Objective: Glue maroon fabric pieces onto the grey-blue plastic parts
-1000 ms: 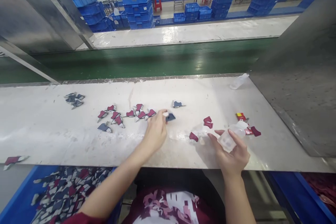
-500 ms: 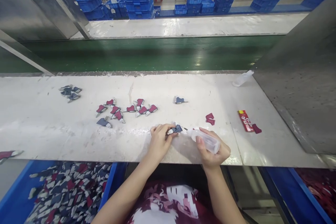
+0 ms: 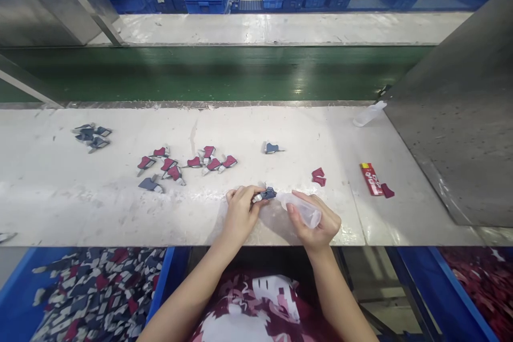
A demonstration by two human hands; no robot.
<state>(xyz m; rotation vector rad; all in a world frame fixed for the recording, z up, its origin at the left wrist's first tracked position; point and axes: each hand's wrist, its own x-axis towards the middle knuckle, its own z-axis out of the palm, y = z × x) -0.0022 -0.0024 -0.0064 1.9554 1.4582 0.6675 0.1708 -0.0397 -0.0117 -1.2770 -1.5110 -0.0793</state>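
Observation:
My left hand (image 3: 242, 210) pinches a small dark-blue and white plastic part (image 3: 267, 193) just above the white table. In my right hand (image 3: 320, 220) is a translucent squeeze bottle (image 3: 301, 208), tilted with its nozzle end toward the part. The nozzle tip meets or nearly meets the part's right end; I cannot tell which. Beyond them lies a similar blue part (image 3: 272, 148) with a thin point. Two flat dark-red pieces (image 3: 319, 177) rest to the right of my hands. On the left, several red and white parts (image 3: 174, 172) lie in a loose group.
A red packet (image 3: 371, 179) lies at right beside another dark-red piece (image 3: 387, 190). A second translucent bottle (image 3: 369, 114) leans near the metal panel (image 3: 460, 117). Below the table edge stand a blue bin (image 3: 160, 283) of parts and a bin (image 3: 460, 283) of red pieces. A green belt (image 3: 240, 75) runs behind.
My right hand has brought the bottle left, so its nozzle is now at the blue part. My left hand still holds the part. The whole view has shifted slightly.

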